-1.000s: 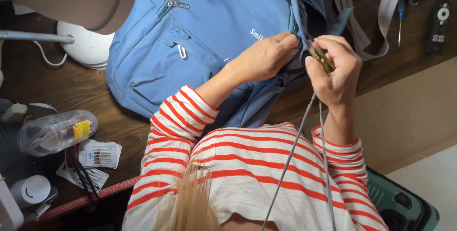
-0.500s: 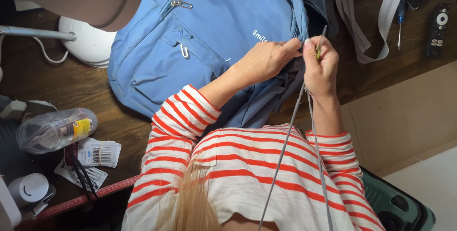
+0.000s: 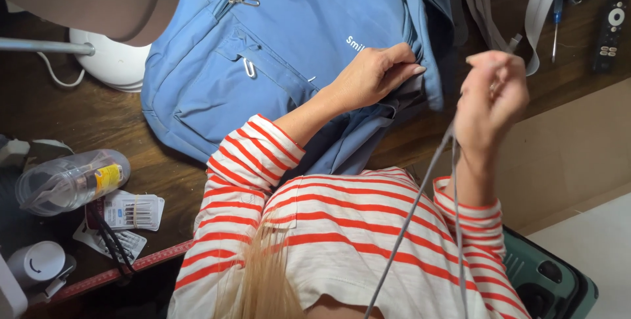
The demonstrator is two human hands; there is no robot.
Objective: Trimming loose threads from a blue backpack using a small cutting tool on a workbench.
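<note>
Thread: grey doubled strand (image 3: 420,191), pinched in the raised right hand (image 3: 491,98), running long and taut down toward the striped shirt.
Backpack: blue soft fabric (image 3: 289,43), left of that pinch, flat on the wooden table (image 3: 85,118).
Left hand: (image 3: 371,75) fingers closed on the backpack's edge seam.

Right hand (image 3: 491,92) now lifted off the backpack (image 3: 296,49), blurred.

Backpack (image 3: 289,36): matt blue woven cloth, metal zipper pulls; table (image 3: 85,118): dark wood, faint sheen; bottle (image 3: 69,181): clear glossy plastic; thread (image 3: 420,187): grey, matt; striped sleeve (image 3: 246,168): soft knit cloth.
</note>
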